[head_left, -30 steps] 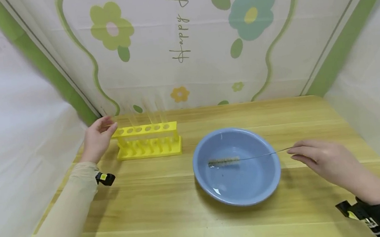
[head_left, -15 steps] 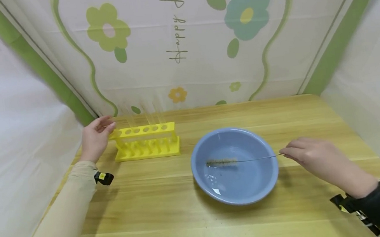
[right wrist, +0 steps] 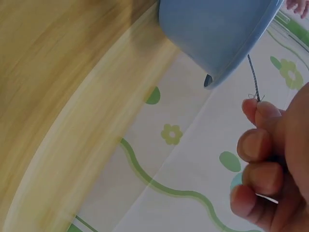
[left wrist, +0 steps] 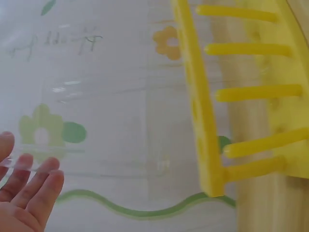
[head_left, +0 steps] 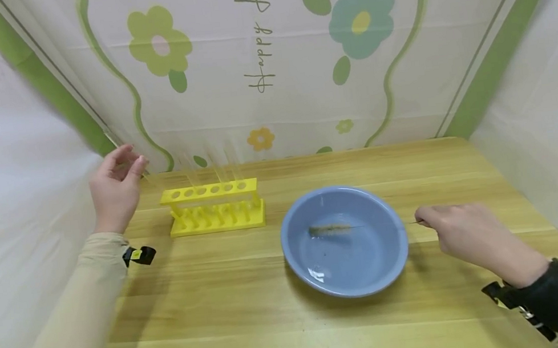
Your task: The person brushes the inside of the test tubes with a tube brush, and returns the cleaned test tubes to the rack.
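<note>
My left hand [head_left: 114, 191] pinches a clear glass test tube [head_left: 113, 139] between thumb and fingers, left of and above the yellow test tube rack [head_left: 218, 226]. In the left wrist view the tube is faint, its far end apart from the rack's top bar. Several other clear test tubes [head_left: 234, 165] stand in the rack. On the right, my right hand [head_left: 477, 237] grips the thin twisted-wire handle of a test tube brush [head_left: 330, 229]. Its bristle head lies inside the blue basin [head_left: 288, 256], while the handle crosses the basin's right rim.
Shallow clear water appears to lie in the basin, with glints on its surface. All of this stands on a wooden table [head_left: 234, 328]. A white flowered curtain [head_left: 297, 103] rises behind the table's far edge, and pale cloth hangs at both sides.
My left hand has moved left and up, drawing the test tube away from the rack. The right hand first shifted slightly left; the brush head has since moved a little up and right in the basin.
</note>
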The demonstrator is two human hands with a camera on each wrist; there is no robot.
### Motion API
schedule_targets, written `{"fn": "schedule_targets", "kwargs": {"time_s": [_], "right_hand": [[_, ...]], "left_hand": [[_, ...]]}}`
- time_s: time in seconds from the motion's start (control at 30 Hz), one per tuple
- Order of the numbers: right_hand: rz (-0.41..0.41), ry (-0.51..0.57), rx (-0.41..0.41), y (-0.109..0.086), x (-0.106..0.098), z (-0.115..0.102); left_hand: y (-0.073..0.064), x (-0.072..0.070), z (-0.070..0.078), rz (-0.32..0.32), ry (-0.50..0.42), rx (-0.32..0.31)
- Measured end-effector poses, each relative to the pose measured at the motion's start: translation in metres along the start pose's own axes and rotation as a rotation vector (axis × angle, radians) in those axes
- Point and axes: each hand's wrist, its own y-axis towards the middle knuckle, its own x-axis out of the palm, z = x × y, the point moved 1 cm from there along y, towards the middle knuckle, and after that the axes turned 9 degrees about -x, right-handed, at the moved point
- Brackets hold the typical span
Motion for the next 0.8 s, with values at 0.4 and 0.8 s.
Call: {"fn": "schedule_targets", "kwargs": {"time_s": [0.4, 0.8], "right_hand": [[-0.048, 0.084, 0.216, -0.010, -0.007, -0.004], [-0.106, 0.431, 0.377, -0.026, -0.009, -0.011]], "left_hand": [[-0.050, 0.017, 0.070, -0.173, 0.296, 0.749], [-0.124, 0.068, 0.078, -0.482, 0.648, 0.995]]}}
